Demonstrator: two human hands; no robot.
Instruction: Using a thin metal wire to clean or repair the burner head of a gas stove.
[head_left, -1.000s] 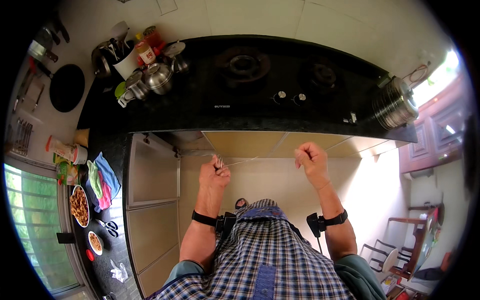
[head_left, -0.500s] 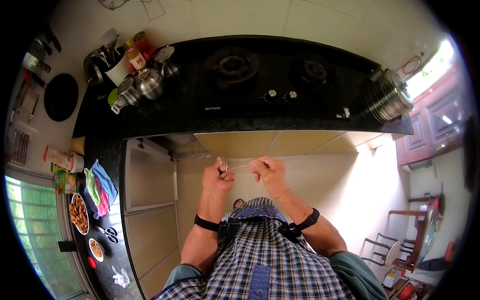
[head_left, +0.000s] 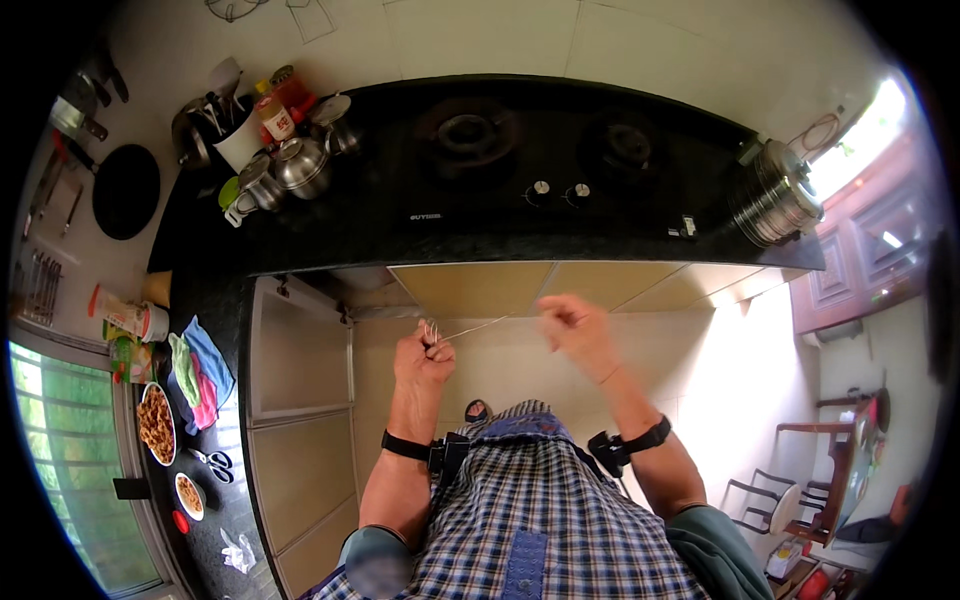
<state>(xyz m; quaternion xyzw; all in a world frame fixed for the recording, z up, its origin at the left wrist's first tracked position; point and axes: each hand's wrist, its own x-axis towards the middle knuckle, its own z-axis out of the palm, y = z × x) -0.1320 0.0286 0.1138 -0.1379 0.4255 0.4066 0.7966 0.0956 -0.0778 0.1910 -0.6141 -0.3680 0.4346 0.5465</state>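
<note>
You have the black counter (head_left: 330, 238) ahead, a stove (head_left: 560, 170) set on it and a steel pot (head_left: 772, 195) at its right end. In front of the counter, your left hand (head_left: 424, 358) has its fingers closed on a loop, while your right hand (head_left: 578, 328) is blurred, its fingers bent, their grip impossible to tell. Before the counter's front edge, the thin strand (head_left: 478, 326) slants from your left fingers toward your right.

Worn: checked garment (head_left: 590, 510), blue, white and brown, with plain blue panel (head_left: 524, 565) down front. Sleeves (head_left: 725, 550) grey-green. Each forearm: black strap (head_left: 405, 445), black box (head_left: 450, 455). Footwear (head_left: 478, 410) dark.
</note>
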